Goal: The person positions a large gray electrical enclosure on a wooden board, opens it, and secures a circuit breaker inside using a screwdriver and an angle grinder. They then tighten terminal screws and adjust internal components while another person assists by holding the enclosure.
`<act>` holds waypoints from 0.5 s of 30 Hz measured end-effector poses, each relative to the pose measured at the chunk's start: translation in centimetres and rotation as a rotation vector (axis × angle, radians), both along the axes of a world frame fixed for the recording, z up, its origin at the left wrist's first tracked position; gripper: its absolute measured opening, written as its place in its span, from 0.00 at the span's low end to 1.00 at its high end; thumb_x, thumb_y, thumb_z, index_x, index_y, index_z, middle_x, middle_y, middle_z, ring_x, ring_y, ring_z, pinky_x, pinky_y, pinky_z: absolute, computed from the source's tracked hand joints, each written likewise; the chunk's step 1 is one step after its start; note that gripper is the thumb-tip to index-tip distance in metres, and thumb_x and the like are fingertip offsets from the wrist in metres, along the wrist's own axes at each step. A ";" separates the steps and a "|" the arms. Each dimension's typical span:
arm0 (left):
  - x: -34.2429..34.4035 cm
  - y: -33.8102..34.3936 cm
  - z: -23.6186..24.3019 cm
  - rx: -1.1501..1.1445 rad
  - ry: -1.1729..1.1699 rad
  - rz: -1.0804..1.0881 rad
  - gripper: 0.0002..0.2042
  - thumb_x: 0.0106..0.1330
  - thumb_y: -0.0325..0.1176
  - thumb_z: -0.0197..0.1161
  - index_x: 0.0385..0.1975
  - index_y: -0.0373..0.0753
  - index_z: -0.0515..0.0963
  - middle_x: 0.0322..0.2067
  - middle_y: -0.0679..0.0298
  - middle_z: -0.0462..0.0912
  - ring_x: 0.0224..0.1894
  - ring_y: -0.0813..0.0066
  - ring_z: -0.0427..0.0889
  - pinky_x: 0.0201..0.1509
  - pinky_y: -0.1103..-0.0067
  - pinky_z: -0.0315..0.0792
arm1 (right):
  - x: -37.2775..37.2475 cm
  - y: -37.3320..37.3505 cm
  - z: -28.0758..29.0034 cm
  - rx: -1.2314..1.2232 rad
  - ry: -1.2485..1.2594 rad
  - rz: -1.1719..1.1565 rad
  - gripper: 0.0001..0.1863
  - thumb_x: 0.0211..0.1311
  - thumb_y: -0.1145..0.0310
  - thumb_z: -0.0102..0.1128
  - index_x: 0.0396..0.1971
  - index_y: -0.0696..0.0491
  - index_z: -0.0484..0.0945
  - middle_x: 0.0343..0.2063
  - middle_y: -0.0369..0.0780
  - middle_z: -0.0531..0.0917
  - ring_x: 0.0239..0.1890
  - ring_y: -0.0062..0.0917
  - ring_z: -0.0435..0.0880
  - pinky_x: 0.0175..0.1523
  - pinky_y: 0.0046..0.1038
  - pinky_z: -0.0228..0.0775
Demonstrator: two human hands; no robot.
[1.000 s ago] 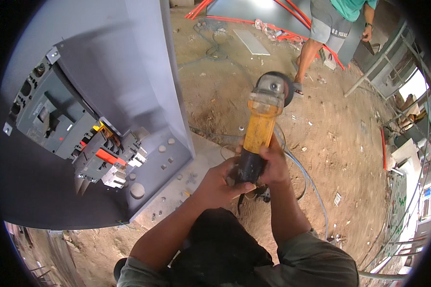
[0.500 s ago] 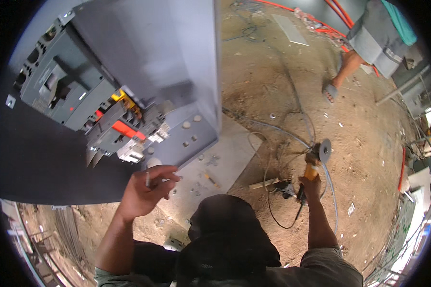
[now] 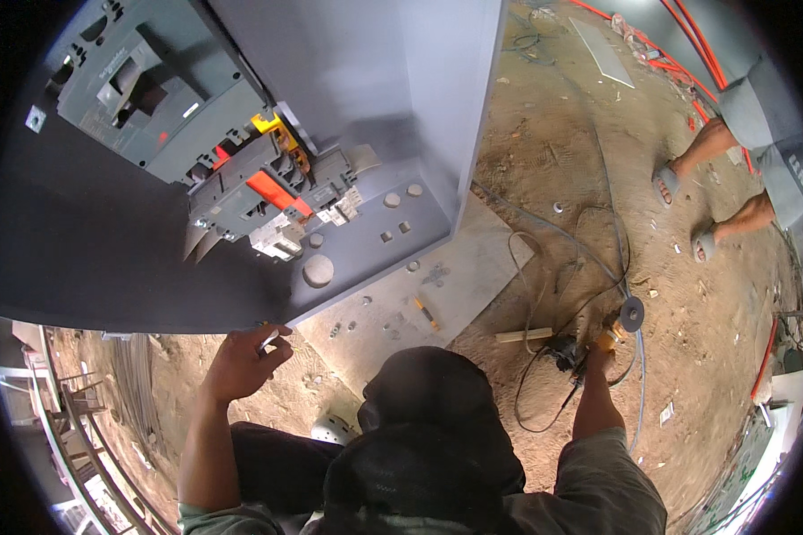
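A grey electrical cabinet (image 3: 419, 107) stands open in front of me, with a dark circuit breaker (image 3: 152, 89) and orange-and-yellow terminals (image 3: 272, 183) inside. My left hand (image 3: 241, 361) is at the cabinet's lower front edge with its fingers curled; a small pale thing shows between thumb and fingers, and I cannot tell what it is. My right hand (image 3: 595, 361) reaches down to the dirt floor and grips a yellow angle grinder (image 3: 608, 339), whose disc (image 3: 632, 314) points away from me. The grinder's cable (image 3: 544, 267) loops across the ground.
A grey plate (image 3: 482, 267) lies on the dirt below the cabinet with a small yellow-handled tool (image 3: 426, 312) and loose screws on it. A wooden stick (image 3: 522, 335) lies nearby. Another person's sandalled feet (image 3: 678, 183) stand at the upper right. Red pipes (image 3: 678, 67) run behind them.
A second ago both hands held the grinder up in front of me. My right hand has since lowered it to the ground on the right, and my left hand has moved to the cabinet's edge.
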State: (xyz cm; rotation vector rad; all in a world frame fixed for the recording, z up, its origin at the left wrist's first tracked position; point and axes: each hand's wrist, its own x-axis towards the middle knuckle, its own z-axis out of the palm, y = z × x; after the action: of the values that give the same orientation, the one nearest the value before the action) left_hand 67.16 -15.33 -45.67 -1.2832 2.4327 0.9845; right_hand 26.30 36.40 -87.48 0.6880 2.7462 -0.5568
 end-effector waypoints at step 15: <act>1.4 -3.3 -2.7 -0.092 0.095 -0.145 0.16 0.65 0.40 0.69 0.47 0.36 0.83 0.38 0.50 0.86 0.42 0.55 0.85 0.48 0.66 0.76 | -2.0 7.5 -3.8 -0.358 -0.104 -0.065 0.50 0.45 0.43 0.80 0.61 0.64 0.73 0.57 0.51 0.80 0.59 0.44 0.78 0.64 0.43 0.68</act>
State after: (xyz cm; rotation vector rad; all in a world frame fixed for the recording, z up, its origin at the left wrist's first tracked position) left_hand 68.60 -18.59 -48.33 -1.0908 2.6287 0.9253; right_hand 24.34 43.85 -91.28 0.6944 2.4436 -0.9672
